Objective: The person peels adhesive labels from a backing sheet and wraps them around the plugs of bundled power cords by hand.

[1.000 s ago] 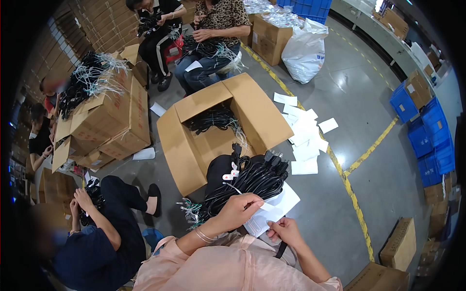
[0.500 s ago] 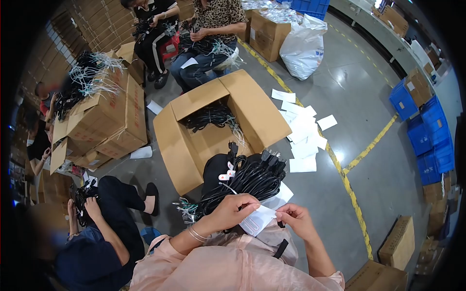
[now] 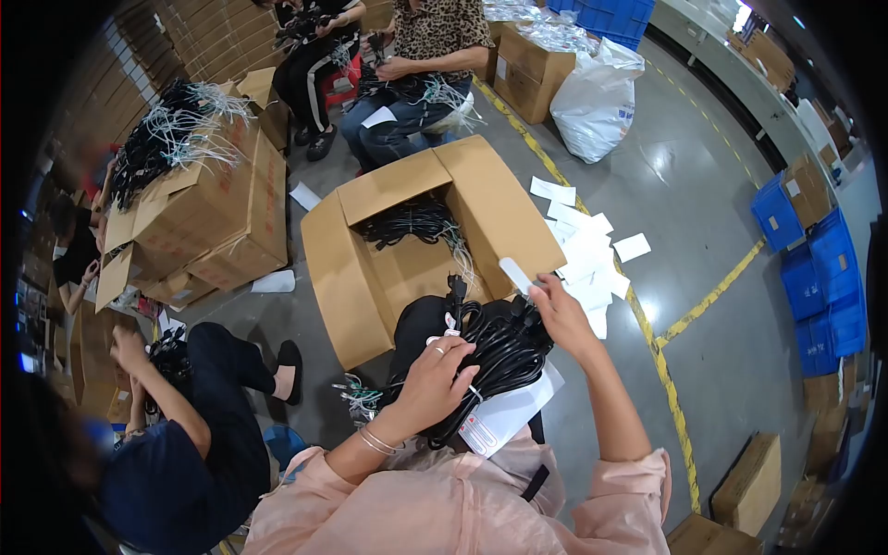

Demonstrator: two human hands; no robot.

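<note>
A bundle of black power cords (image 3: 509, 365) with plugs lies across my lap. My left hand (image 3: 433, 384) rests over its left side, fingers curled on the cords beside a small white tag (image 3: 450, 326). My right hand (image 3: 561, 316) is raised at the plug end, with a narrow white paper strip (image 3: 515, 276) at its fingertips. Under the bundle lies a white label sheet (image 3: 507, 414) with red marks. An open cardboard box (image 3: 356, 319) in front of me holds more black cords (image 3: 407, 222) with pale wire ends.
White papers (image 3: 587, 259) lie scattered on the floor to the right, by a yellow line (image 3: 661, 370). Cords are piled on stacked cartons (image 3: 208, 217) at left. Co-workers sit at the back and left. Blue bins (image 3: 823, 268) and a white plastic bag (image 3: 597, 102) stand farther off.
My right hand has moved up and forward from the label sheet, a white strip now at its fingertips. My left hand has gone from the sheet onto the cords.
</note>
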